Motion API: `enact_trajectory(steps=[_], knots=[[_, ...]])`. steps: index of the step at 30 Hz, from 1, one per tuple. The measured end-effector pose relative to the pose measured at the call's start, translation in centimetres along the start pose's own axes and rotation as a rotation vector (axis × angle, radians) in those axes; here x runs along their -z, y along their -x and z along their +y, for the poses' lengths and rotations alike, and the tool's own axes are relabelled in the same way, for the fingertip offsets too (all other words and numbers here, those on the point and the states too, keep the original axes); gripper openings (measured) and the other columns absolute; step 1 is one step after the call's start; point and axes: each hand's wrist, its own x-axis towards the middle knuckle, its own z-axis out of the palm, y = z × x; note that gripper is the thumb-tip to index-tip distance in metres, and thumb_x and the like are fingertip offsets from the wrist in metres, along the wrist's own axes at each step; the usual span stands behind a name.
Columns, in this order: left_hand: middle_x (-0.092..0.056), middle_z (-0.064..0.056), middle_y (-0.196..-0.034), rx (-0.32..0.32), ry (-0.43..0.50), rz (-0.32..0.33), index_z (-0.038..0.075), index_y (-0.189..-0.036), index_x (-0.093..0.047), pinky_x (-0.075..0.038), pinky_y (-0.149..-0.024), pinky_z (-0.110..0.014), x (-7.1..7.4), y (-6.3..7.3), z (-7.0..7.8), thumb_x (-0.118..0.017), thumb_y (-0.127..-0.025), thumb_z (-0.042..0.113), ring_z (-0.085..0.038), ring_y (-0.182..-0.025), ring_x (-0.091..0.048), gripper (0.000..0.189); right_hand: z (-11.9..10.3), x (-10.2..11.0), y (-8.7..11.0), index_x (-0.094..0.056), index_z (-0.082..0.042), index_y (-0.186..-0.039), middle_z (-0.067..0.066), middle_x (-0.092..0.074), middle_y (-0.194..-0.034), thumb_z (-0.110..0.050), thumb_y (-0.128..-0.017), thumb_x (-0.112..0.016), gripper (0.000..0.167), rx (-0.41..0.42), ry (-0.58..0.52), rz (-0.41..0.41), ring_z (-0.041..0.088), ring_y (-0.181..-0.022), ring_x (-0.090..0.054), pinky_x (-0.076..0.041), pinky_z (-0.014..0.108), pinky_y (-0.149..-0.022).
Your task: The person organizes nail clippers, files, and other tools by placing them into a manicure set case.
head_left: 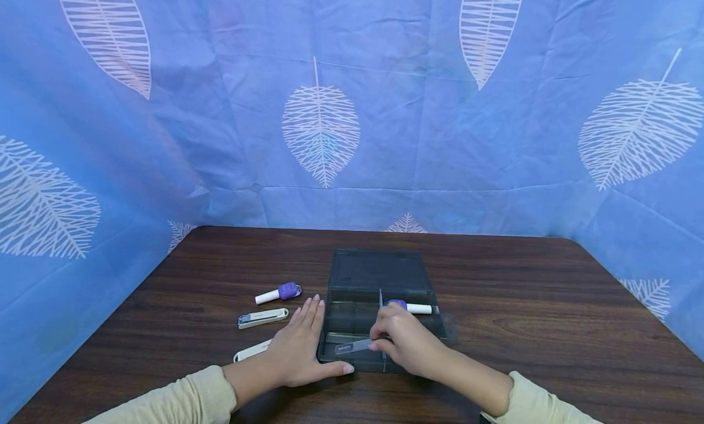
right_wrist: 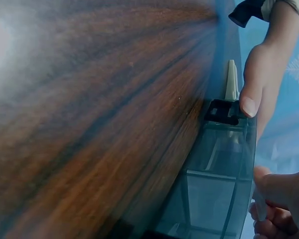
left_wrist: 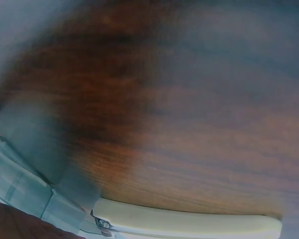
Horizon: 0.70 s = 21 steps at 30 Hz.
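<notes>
A dark see-through divided box stands on the table with its lid folded back. My right hand pinches a clear, flat nail file above the front compartments; in the right wrist view, the right hand is beside the box wall. My left hand rests along the box's left side, fingers straight, thumb at the front edge. A purple nail polish bottle with a white cap lies in the back right compartment, partly behind my right hand. Under my left wrist, a pale nail clipper is partly hidden.
Left of the box lie another purple nail polish bottle and a second nail clipper. The dark wooden table extends to both sides. A blue cloth with white leaves hangs behind it.
</notes>
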Motion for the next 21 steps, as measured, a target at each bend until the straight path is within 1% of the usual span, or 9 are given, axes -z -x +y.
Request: enact_trajectory(steps=[5,8,15,21], knots=[[-0.015,-0.021,-0.154,-0.007,-0.006,0.001,-0.002,-0.147,-0.016,-0.024,-0.113,-0.047,0.0,0.0,0.0,-0.043,-0.073,0.081,-0.033,-0.143,-0.015,0.114,-0.5,-0.4,-0.7,-0.072,-0.007,-0.076,-0.008,-0.053,-0.072,-0.014,-0.078,-0.073,0.007,0.019,0.093,-0.034,0.001,-0.069,-0.037,-0.040,0.013,-0.060],[-0.016,-0.021,-0.154,-0.010,-0.008,0.003,-0.002,-0.147,-0.016,-0.024,-0.113,-0.047,0.0,0.0,0.0,-0.043,-0.073,0.081,-0.033,-0.143,-0.015,0.114,-0.7,-0.6,-1.0,-0.072,-0.008,-0.073,-0.007,-0.053,-0.070,-0.014,-0.077,-0.074,0.008,0.026,0.125,-0.058,0.001,-0.068,-0.036,-0.040,0.012,-0.058],[-0.016,-0.021,-0.154,0.000,-0.005,-0.004,-0.002,-0.147,-0.016,-0.024,-0.113,-0.047,0.1,0.0,0.1,-0.043,-0.073,0.081,-0.033,-0.143,-0.015,0.114,-0.9,-0.9,-1.8,-0.069,-0.012,-0.063,-0.008,-0.055,-0.064,-0.016,-0.075,-0.076,0.015,0.030,0.164,-0.115,0.001,-0.063,-0.038,-0.040,0.013,-0.056],[-0.015,-0.021,-0.154,0.002,-0.002,-0.008,-0.002,-0.147,-0.016,-0.024,-0.113,-0.047,0.1,0.0,0.1,-0.043,-0.073,0.081,-0.033,-0.143,-0.015,0.114,-0.7,-1.1,-2.3,-0.070,-0.012,-0.062,-0.007,-0.062,-0.064,-0.014,-0.074,-0.077,0.014,0.019,0.177,-0.171,0.000,-0.062,-0.041,-0.041,0.013,-0.055]])
